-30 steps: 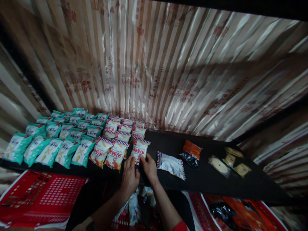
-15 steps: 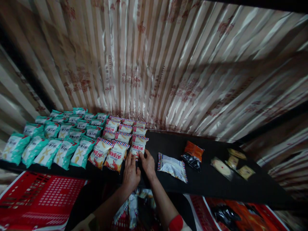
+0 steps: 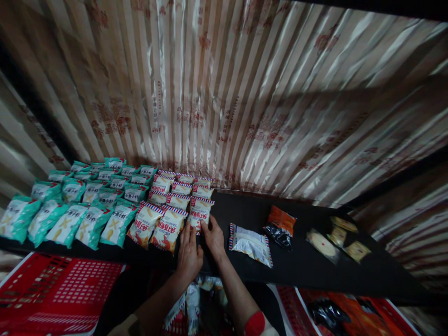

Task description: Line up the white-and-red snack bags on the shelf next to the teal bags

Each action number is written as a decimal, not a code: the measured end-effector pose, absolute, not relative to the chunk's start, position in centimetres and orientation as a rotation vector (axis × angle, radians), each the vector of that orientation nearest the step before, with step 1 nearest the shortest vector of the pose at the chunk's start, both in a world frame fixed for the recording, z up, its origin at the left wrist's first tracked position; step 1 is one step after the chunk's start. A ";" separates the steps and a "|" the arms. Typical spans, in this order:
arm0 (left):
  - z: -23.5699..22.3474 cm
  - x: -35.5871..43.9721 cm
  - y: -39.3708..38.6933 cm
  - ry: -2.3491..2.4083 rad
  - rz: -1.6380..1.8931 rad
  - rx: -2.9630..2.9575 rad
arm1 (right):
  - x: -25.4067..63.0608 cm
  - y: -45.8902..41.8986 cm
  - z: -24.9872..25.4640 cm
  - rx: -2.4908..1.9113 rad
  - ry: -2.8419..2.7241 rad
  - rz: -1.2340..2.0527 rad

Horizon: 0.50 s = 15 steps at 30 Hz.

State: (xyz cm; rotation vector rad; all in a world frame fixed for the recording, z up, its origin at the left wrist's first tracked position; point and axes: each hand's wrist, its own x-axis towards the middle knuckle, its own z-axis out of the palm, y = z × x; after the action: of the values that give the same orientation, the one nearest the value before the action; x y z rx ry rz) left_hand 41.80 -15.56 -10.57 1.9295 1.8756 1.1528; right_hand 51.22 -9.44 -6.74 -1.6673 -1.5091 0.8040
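A white-and-red snack bag (image 3: 200, 211) with a striped top edge leans at the front right of a group of matching bags. My left hand (image 3: 190, 254) lies with outstretched fingers against its lower left edge. At its lower right corner, my right hand (image 3: 213, 237) grips the bag between thumb and fingers; the fingertips are partly hidden. Just left stands a similar snack bag (image 3: 168, 227), apart from my hands. Another striped-edge bag (image 3: 250, 243) lies back side up on the black shelf (image 3: 297, 275), right of my right hand.
Rows of teal snack bags (image 3: 66, 224) fill the shelf's left end. Rightward lie an orange-and-black bag (image 3: 280, 226) and several small clear-wrapped items (image 3: 324, 245). Below are a red basket (image 3: 80, 284) and a basket of orange packs (image 3: 353, 312). Striped foil-like sheeting (image 3: 224, 93) hangs behind.
Both hands stay at the same snack bag, with only a very slight shift to the left. The view has moved a little; the other bags keep their places.
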 end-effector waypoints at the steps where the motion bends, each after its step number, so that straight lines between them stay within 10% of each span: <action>1: -10.5 41.8 -15.6 1.877 1.148 1.927 | 51.2 -9.5 -6.8 -1.675 -1.512 0.796; 15: -10.1 41.8 -16.8 1.829 1.151 1.995 | 51.1 -11.1 -8.0 -1.629 -1.436 0.652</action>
State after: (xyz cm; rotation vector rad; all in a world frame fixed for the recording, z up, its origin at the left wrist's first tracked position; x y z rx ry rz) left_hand 41.85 -16.76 -10.12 1.9947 1.8287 1.1507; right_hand 51.09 -11.10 -7.97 -1.6289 -1.4360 0.6522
